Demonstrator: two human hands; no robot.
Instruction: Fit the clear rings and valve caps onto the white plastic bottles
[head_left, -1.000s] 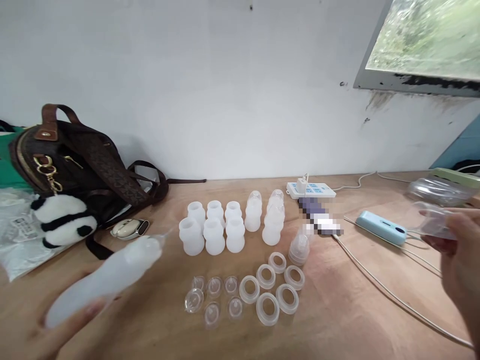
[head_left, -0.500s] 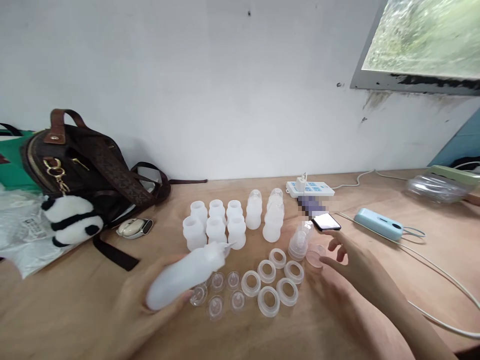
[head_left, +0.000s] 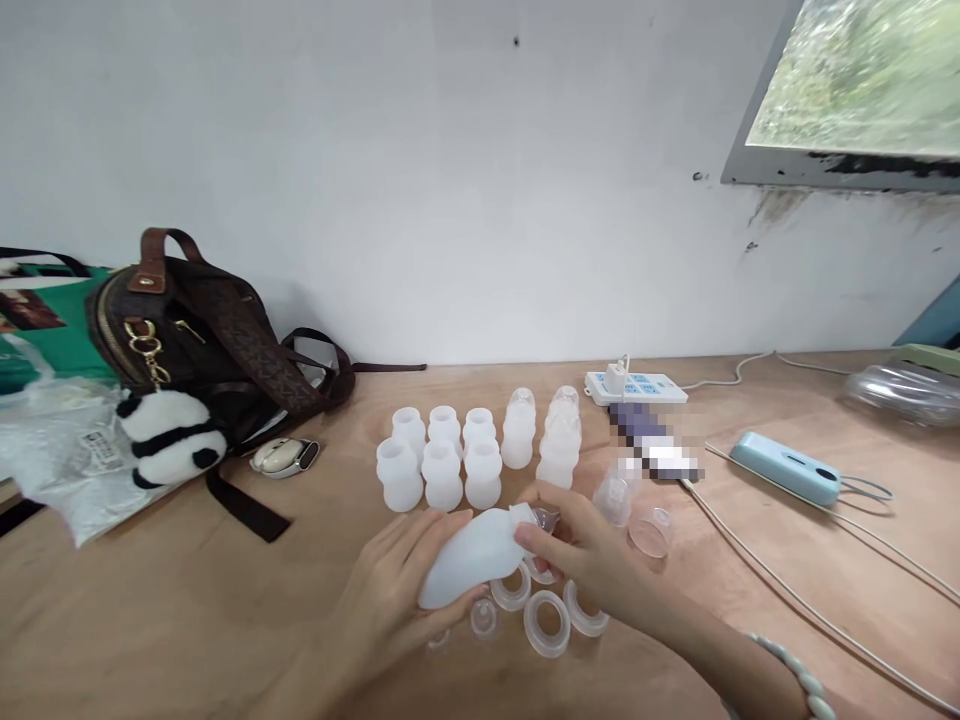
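A white baby bottle [head_left: 474, 552] lies tilted in my left hand [head_left: 397, 585], whose fingers and thumb wrap its body. My right hand [head_left: 576, 540] grips the collar at the bottle's neck, where a clear nipple [head_left: 545, 519] points right. Below both hands are several translucent collar rings [head_left: 547, 624] and clear nipples [head_left: 484, 616], partly hidden by the hands. Behind stand several open white bottles [head_left: 443, 478] in two rows. To their right are a few bottles with clear caps [head_left: 519, 430]. Clear caps [head_left: 616, 495] are stacked near my right hand, with a single cap [head_left: 650, 533] beside them.
At the left are a dark backpack [head_left: 217, 330] with a panda plush [head_left: 174, 440], a plastic bag [head_left: 64, 450] and a mouse [head_left: 279, 456]. A power strip [head_left: 637, 387], a phone [head_left: 652, 440], a light blue device [head_left: 786, 468] and a white cable [head_left: 795, 590] lie at the right.
My right hand has moved left from the single clear cap to the bottle's neck and closed on the collar. My left hand has carried the bottle right, toward the middle.
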